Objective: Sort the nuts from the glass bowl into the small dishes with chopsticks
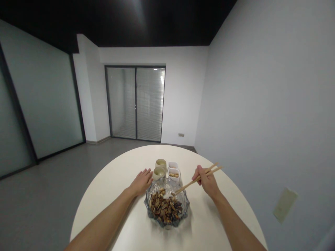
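Observation:
My right hand (206,179) grips a pair of wooden chopsticks (190,183), their tips down inside a scalloped glass bowl (186,205). Dark striped sunflower seeds (164,207), with some paler pieces among them, fill the near part of that bowl. The chopstick tips are at a seed near the far right inner side; whether they pinch it I cannot tell. My left hand (142,181) lies flat on the table with its fingers stretched out, just left of the bowl. Behind the bowl is a small white dish (174,178) holding pale nuts.
Two pale green cups (159,173) stand behind the bowl, beside a second white dish (173,165). All of it rests on a round white table (104,195). A white wall (261,104) runs close on the right.

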### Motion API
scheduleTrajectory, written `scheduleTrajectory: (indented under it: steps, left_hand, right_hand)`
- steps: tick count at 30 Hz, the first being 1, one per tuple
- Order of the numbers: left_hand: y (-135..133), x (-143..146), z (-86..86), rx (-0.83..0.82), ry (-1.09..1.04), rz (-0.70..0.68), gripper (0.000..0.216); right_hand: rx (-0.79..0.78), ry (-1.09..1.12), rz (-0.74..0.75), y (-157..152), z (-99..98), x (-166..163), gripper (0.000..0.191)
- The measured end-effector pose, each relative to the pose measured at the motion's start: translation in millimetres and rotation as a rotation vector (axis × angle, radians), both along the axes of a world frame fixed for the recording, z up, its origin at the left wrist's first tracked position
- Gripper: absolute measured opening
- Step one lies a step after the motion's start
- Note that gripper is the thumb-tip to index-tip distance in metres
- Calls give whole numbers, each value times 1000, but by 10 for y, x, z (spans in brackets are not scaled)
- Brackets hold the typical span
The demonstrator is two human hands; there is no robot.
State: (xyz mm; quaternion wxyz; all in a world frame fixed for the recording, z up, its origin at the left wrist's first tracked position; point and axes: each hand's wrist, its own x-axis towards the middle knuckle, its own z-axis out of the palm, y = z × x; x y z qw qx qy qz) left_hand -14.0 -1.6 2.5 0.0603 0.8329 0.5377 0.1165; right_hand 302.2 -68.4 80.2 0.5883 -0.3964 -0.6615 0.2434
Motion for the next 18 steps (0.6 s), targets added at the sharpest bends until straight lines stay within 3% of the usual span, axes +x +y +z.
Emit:
scheduleTrajectory:
  steps: [9,18]
  left_hand:
    - [-22,36,45,-20,-19,11,53]
    - [-1,38,14,-19,-49,8,53]
  right_hand:
    - [-87,-104,46,-12,10,-28,71]
    - [-72,-153,64,-51,48,-38,70]
